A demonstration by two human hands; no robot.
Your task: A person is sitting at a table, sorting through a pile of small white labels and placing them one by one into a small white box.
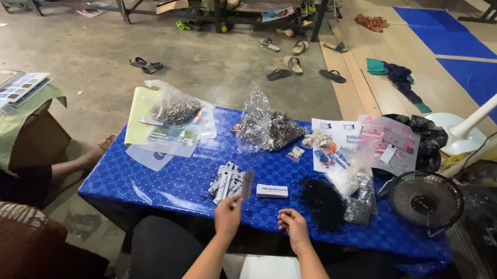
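1. A small dark card stood in the grip of the left hand, pinched at its lower end between thumb and fingers. Its long axis ran upright and leaned slightly away from the person, its free end pointing toward the far side of the desk.
2. The left grip was closed on the card; the card rose just above and to the right of it, over the near part of the blue-covered desk.
3. The right hand lay to the right of that grip with fingers curled loosely inward. Whether anything small was held in it could not be told.
4. Just left of the grip and the card lay a fanned stack of black-and-white tags, close beside the card.
5. Right of the card, near it, lay a small white box, its long side running left to right.
6. Further right sat a black tangle of thread, beyond the right hand.
7. Well beyond the grip, a clear bag of dark metal pieces stood at the far edge.
8. At the far right, a small round fan lay face up.
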